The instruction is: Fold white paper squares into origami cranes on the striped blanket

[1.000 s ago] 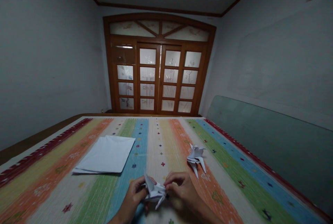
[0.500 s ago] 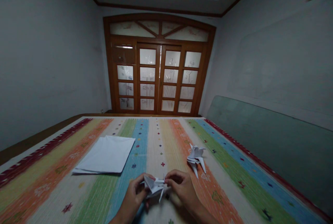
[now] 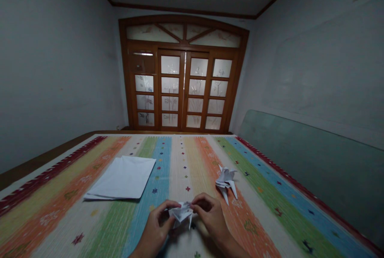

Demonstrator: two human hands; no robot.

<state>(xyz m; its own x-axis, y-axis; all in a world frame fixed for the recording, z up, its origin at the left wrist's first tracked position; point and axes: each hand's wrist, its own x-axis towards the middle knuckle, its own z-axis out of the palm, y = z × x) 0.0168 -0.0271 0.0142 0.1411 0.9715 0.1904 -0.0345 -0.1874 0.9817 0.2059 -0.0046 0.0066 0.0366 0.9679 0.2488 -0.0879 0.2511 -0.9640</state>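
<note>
Striped cloth (image 3: 270, 210) in orange, green, blue and cream covers the wide surface that runs toward glazed wooden doors (image 3: 183, 90) at the far end of a dim room. At the near edge, about the middle, the person's left hand (image 3: 154, 226) and right hand (image 3: 211, 216) meet on a small white paper model (image 3: 181, 212), held just above the cloth. Both hands are clamped on it: the left pinches its left side, the right thumb and forefinger pinch its upper right, and thin paper points hang down between them.

The likeliest trouble lies in those slender points. If the two pinches pull apart or twist against each other, the paper could tear at a crease or crumple where the layers are thickest. The poor light seems a second cause: fold lines are hard to read, so a crease could land off its mark and skew the shape.

A finished paper figure (image 3: 225, 181) stands near the right hand, to its far right; a sideways sweep of that wrist could flatten it. Loose white sheets (image 3: 123, 178) lie well apart on the left, seemingly out of harm's way.
</note>
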